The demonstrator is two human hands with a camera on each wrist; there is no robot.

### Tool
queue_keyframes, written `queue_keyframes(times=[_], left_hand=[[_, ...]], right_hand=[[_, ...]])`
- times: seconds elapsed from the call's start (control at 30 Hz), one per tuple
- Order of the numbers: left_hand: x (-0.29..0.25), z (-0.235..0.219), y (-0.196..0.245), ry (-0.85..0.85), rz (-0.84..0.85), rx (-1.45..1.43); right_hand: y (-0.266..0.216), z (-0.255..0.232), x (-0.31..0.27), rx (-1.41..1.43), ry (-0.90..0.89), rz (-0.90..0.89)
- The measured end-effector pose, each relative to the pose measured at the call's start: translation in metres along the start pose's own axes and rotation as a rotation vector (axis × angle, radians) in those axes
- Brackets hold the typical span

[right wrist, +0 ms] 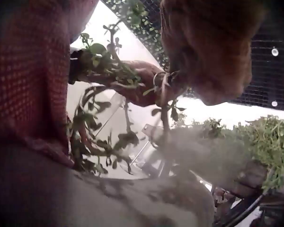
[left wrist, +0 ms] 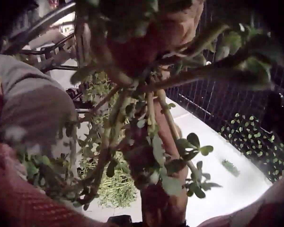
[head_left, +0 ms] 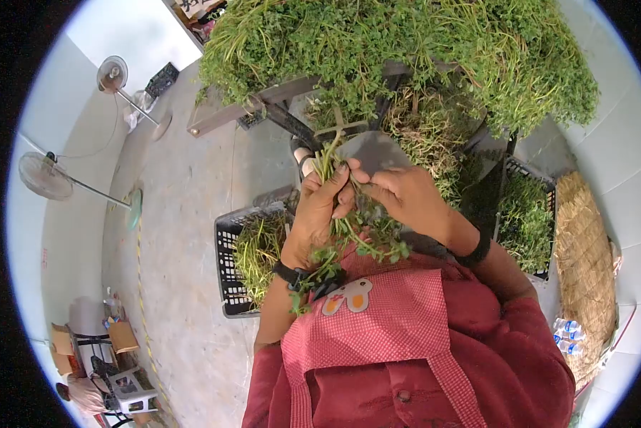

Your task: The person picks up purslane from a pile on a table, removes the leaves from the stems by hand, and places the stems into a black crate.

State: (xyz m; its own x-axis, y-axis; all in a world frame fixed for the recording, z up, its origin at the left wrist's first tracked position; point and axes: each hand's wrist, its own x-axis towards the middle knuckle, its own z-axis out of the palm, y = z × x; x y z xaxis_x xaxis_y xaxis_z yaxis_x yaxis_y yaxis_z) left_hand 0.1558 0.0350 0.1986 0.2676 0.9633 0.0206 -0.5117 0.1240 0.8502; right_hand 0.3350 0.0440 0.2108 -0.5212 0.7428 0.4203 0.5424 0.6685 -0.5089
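Observation:
A bunch of leafy greens, with thick pale stems and small rounded leaves like purslane, is held before the apron. My left hand grips it round the stems, whose ends stick up above the thumb while the leaves hang toward the lap. The right hand is at the bunch from the other side, thumb and forefinger pinching a thin stem there. In the left wrist view leafy stems partly cover the hands. The right wrist view shows a stem beside the curled right hand.
A big heap of greens lies ahead on a wood-edged table. Black crates of greens stand on the left and right. More cut plants lie under the table. A rolled straw mat and two fans stand farther out.

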Motion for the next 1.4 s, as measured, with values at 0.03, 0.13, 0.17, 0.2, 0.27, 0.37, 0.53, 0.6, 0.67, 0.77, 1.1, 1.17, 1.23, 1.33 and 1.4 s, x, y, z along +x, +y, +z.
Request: queue_keyframes(times=[0.03, 0.13, 0.17, 0.2, 0.27, 0.37, 0.53, 0.6, 0.67, 0.77, 1.1, 1.17, 1.23, 1.33, 1.4], left_hand=[[0.000, 0.002, 0.000, 0.030, -0.013, -0.003], [0.011, -0.033, -0.005, 0.085, -0.011, -0.102], [0.015, -0.045, -0.005, 0.103, 0.027, -0.193], [0.013, -0.042, -0.003, 0.197, 0.091, -0.204], [0.007, -0.032, 0.000, 0.200, 0.068, -0.210], [0.002, -0.015, 0.007, 0.189, 0.045, -0.135], [0.002, 0.001, 0.001, 0.122, -0.055, 0.080], [0.001, 0.006, -0.001, 0.102, -0.097, 0.206], [0.001, 0.008, -0.004, 0.090, -0.090, 0.225], [0.000, 0.006, -0.005, 0.069, -0.084, 0.226], [-0.002, -0.018, 0.010, -0.096, -0.068, -0.460], [0.001, -0.016, 0.009, -0.090, -0.010, -0.460], [0.001, -0.016, 0.008, -0.086, -0.007, -0.437], [0.001, -0.019, 0.007, -0.071, 0.013, -0.365], [0.001, -0.018, 0.007, -0.061, 0.033, -0.315]], right_hand=[[-0.005, -0.001, -0.004, -0.025, 0.034, -0.044], [-0.018, -0.014, -0.015, 0.095, 0.048, -0.137], [-0.018, -0.018, -0.017, 0.230, 0.035, -0.207], [-0.012, -0.021, -0.020, 0.231, 0.037, -0.204], [0.002, -0.026, -0.025, 0.696, -0.089, 0.286], [0.011, -0.037, -0.006, 1.150, -0.170, 0.491], [0.008, -0.011, 0.023, 0.543, 0.134, 0.176], [0.006, -0.008, 0.031, 0.644, -0.056, 0.197], [0.009, -0.004, 0.034, 0.575, -0.072, 0.200], [0.017, 0.000, 0.037, 0.266, 0.030, 0.062], [0.043, -0.029, 0.017, 1.271, 0.027, 0.402], [0.038, -0.018, 0.015, 1.340, -0.112, 0.426], [0.039, -0.003, 0.009, 1.267, -0.157, 0.424], [0.032, 0.001, 0.001, 1.056, -0.330, 0.342], [0.026, -0.001, 0.001, 1.040, -0.352, 0.350]])
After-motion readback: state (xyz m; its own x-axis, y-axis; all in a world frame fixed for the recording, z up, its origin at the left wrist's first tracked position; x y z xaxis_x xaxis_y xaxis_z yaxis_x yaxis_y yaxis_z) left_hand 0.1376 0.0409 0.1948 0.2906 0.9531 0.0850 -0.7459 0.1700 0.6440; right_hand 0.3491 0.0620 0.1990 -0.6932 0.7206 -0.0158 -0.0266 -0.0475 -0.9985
